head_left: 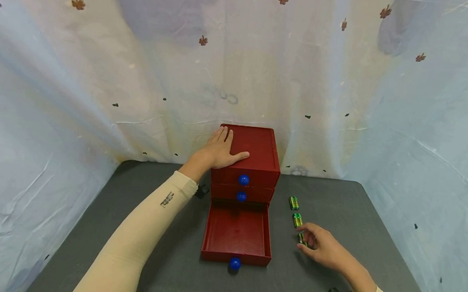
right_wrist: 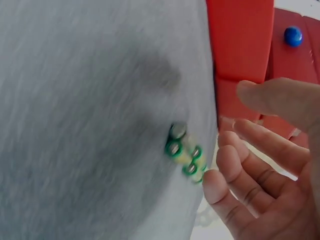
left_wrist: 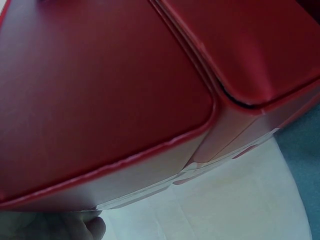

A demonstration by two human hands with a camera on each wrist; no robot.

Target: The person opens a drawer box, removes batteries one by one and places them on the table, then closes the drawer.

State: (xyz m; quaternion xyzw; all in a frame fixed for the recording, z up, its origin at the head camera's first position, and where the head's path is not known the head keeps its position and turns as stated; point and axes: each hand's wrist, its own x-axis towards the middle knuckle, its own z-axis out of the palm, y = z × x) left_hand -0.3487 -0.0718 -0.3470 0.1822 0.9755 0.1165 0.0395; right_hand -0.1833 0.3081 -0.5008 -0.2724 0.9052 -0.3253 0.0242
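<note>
My left hand (head_left: 220, 150) rests with spread fingers on top of a red chest of drawers (head_left: 254, 147); in the left wrist view a bit of that hand (left_wrist: 85, 226) shows at the lower edge. The bottom drawer (head_left: 237, 236) is pulled out, with bare red inside. On the right, my right hand (head_left: 324, 247) hovers around the nearest green-and-black batteries (head_left: 301, 239), fingers gently bent. The right wrist view shows the fingers apart from the batteries (right_wrist: 186, 152), with nothing between thumb and fingers. Two more sets of batteries (head_left: 294, 203) lie farther back in a line.
Blue round knobs (head_left: 244, 179) stick out from the drawer fronts, and the two upper drawers are closed. A grey cloth (head_left: 160, 267) covers the table. Behind and at both sides hangs a pale patterned curtain (head_left: 247, 74).
</note>
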